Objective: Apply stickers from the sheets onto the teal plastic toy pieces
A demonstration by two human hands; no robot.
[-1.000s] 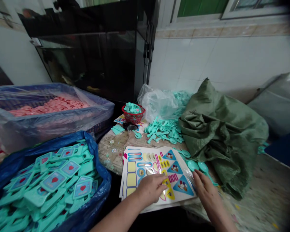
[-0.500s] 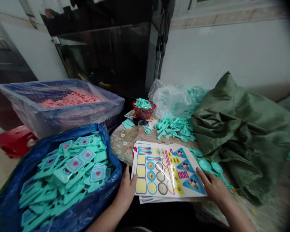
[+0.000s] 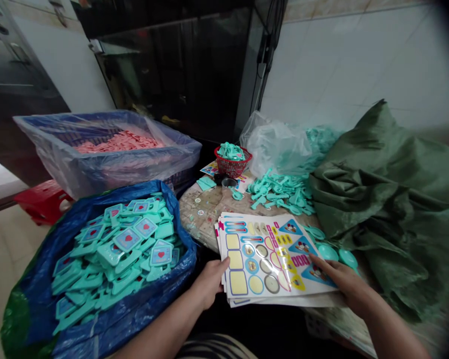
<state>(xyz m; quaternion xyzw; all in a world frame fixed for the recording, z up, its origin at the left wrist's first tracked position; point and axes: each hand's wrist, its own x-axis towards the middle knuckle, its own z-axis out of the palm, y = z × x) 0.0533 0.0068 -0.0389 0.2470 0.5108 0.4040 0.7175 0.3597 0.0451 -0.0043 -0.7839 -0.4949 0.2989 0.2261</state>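
A stack of printed sticker sheets (image 3: 260, 279) lies at the front edge of the worktable, its near edge jutting over my lap. My left hand (image 3: 211, 279) grips the stack's left edge, thumb on top and fingers underneath. At the right edge, my right hand (image 3: 338, 279) holds the stack, thumb over the printed blue triangles and the other fingers hidden below. Yellow squares, round shapes and pink and yellow bits are printed on the top sheet. Just beyond the right hand lie turquoise plastic spoons (image 3: 347, 258).
Left stands a blue sack (image 3: 187, 249) of turquoise pieces with heart stickers (image 3: 127, 239). Behind it is a plastic-lined blue crate (image 3: 108, 158) of pink pieces. A red basket (image 3: 230, 168), turquoise pile (image 3: 280, 192), clear bag (image 3: 273, 149) and green cloth (image 3: 396, 199) occupy the worktable (image 3: 205, 217).
The camera view has shifted, so the scene sits further right. My left hand has closed around the stack's left edge, and my right thumb reaches further over the top sheet.
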